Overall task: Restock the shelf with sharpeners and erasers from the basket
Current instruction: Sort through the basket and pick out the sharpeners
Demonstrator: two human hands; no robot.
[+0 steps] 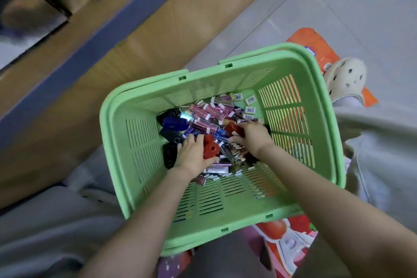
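Observation:
A green slatted basket [225, 201] sits in front of me, its bottom covered with wrapped erasers [208, 110] and chunky sharpeners. Both hands reach inside. My left hand [191, 156] curls around a red sharpener [211, 148], with dark blue and black sharpeners [172, 123] just left of it. My right hand [252, 137] grips a second red sharpener [232, 128] among the erasers. Small white erasers with barcodes [250, 109] lie at the basket's far right corner.
A wooden shelf base with a blue band [126, 29] runs diagonally along the left. The basket rests on an orange printed mat [316, 47] over grey floor tiles. A cream clog [345, 77] and pale clothing [383, 153] lie to the right.

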